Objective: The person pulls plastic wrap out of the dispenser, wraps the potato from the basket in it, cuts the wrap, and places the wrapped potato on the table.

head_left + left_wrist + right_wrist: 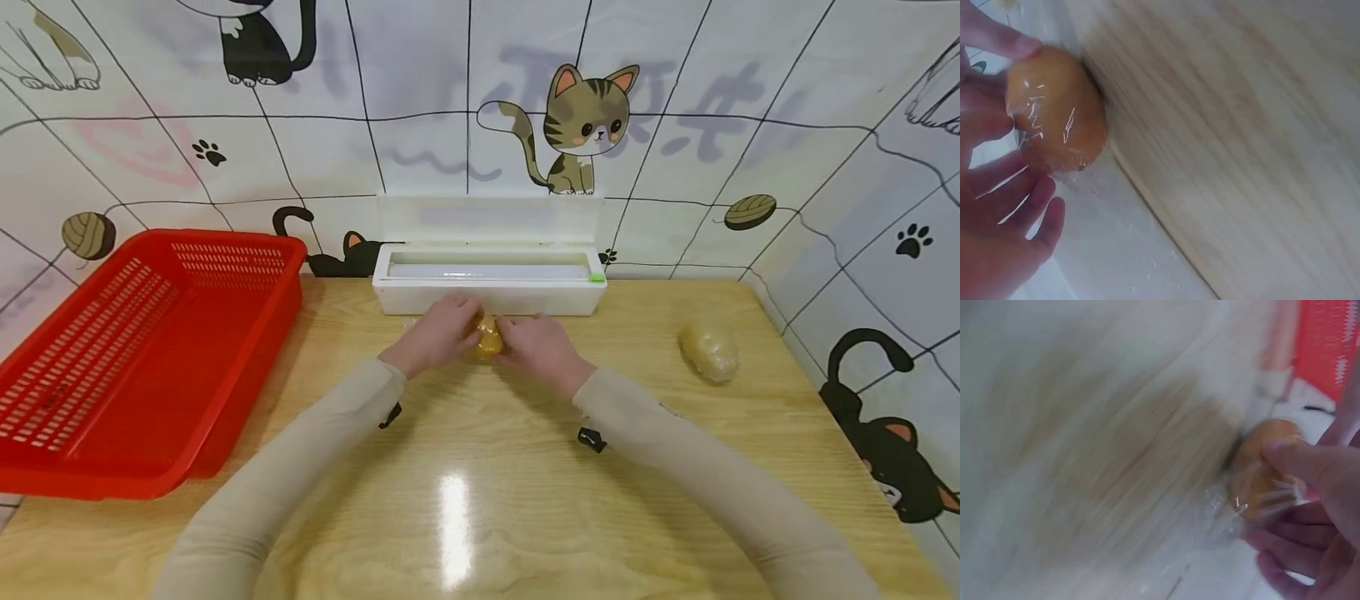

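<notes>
A round orange fruit (489,337) in clear plastic film is between my two hands, just in front of a long white box (487,297). My left hand (444,332) holds it from the left, its fingers at the film. From the other side my right hand (543,346) grips it; in the right wrist view the thumb lies across the fruit (1257,469), and the fingers are at its underside. Loose film (1210,506) trails from the fruit there. In the left wrist view glossy creases show on the wrapped fruit (1060,112).
Toward the right of the wooden table (525,500) lies another film-wrapped, pale yellow round thing (709,351). A red plastic basket (247,367) stands on the left. The white box has its lid (487,218) raised against the cat-patterned wall covering (420,150).
</notes>
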Tool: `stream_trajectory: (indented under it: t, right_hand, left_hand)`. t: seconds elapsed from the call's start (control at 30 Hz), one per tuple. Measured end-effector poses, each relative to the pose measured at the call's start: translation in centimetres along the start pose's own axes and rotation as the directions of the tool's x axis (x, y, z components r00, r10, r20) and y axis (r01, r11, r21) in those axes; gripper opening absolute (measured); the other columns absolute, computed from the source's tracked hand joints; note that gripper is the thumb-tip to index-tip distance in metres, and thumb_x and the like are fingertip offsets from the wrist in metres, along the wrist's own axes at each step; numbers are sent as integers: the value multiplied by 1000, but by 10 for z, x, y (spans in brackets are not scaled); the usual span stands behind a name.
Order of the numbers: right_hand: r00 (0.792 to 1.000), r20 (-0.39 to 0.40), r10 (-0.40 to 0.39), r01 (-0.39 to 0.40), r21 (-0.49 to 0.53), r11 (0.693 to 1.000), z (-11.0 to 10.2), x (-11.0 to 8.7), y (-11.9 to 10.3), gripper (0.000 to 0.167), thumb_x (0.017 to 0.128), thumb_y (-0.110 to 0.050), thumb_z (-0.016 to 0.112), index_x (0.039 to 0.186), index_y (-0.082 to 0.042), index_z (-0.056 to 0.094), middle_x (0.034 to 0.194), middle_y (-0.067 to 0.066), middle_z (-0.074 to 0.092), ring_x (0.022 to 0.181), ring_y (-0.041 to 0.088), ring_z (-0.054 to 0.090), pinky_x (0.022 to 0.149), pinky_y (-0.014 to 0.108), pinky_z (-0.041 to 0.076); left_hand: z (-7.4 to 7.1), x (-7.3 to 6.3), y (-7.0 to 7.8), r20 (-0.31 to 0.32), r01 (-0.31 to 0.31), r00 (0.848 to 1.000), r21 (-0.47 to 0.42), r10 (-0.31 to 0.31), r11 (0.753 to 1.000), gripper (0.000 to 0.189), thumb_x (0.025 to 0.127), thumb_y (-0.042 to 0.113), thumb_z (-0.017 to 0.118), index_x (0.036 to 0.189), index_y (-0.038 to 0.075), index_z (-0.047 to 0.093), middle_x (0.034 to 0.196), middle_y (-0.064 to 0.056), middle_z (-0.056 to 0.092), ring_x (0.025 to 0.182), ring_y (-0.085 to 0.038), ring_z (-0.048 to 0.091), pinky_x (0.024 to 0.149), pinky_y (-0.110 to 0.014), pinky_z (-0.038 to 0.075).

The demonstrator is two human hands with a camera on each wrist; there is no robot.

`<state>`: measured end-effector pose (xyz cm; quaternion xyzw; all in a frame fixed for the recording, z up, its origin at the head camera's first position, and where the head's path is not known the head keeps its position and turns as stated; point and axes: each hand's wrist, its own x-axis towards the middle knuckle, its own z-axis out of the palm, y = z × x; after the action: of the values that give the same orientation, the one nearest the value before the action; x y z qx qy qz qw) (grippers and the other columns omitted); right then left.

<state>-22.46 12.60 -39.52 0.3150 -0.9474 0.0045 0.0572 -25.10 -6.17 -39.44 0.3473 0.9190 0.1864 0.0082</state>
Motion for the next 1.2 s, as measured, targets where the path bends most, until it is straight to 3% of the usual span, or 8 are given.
stream_trajectory:
  t: [0.13,0.27,0.43,0.67,0.77,0.83,1.0,1.2]
  right_hand:
    - [996,68,64,-76,178,981,-7,-13,-7,36,82,-37,77,86,-8,57,64,-2,52,54,14,47,48,29,42]
    - [976,152,158,-200,326,924,-7,-25,-5,41,83,-39,76,94,-3,59,69,-1,51,60,14,46,50,28,39]
    - [956,218,195,-263,347,900,-1,-37,-1,46,84,-46,72,93,-3,58,68,1,49,57,15,44,48,29,36]
    - [931,252,262,-342,357,870,2,-37,-17,40,84,-43,70,65,-13,51,56,-2,47,48,12,43,41,28,35]
    - [921,271,280,-381,472,795,-1,-35,-20,30,85,-28,72,66,-10,56,56,-1,51,48,12,46,42,26,37]
    - [906,316,282,-418,561,715,-2,-34,-17,28,85,-23,72,66,-9,59,55,-2,51,47,10,44,43,23,35]
    - [854,451,258,-515,664,542,-3,-33,-10,35,88,-23,70,59,-8,59,50,-4,45,47,8,38,46,22,31]
    - [849,486,208,-528,762,375,2,-36,-5,22,92,-11,65,75,3,70,61,-4,59,56,7,50,55,21,44]
  left_hand:
    - [1,-2,9,-22,-41,999,5,42,999,13,93,10,63,102,1,64,101,-12,60,99,-29,51,86,-38,43]
    - [3,-7,16,-30,-27,999,-52,25,998,14,95,9,61,105,-1,65,99,-13,52,89,-23,50,77,-32,47]
    - [4,-10,19,-13,25,1000,-106,-27,994,18,97,9,59,110,-1,64,98,-11,52,83,-19,54,72,-28,49]
    - [8,-4,20,-23,-27,999,-45,26,999,22,97,4,57,117,-1,62,92,-10,49,77,-20,49,70,-29,47]
    - [5,-3,21,-16,-56,998,0,56,998,32,95,1,57,127,-3,54,91,-11,49,74,-20,47,68,-30,46]
    - [2,-2,21,1,-73,997,39,73,997,34,94,0,57,127,-3,49,90,-11,49,72,-20,46,65,-29,45]
    - [-4,1,23,106,-50,994,94,40,994,14,96,9,58,106,-1,56,86,-8,46,70,-18,45,63,-27,44]
    - [-9,4,25,209,-27,978,46,17,999,30,95,22,63,113,-1,60,93,-9,49,75,-18,47,66,-28,44]
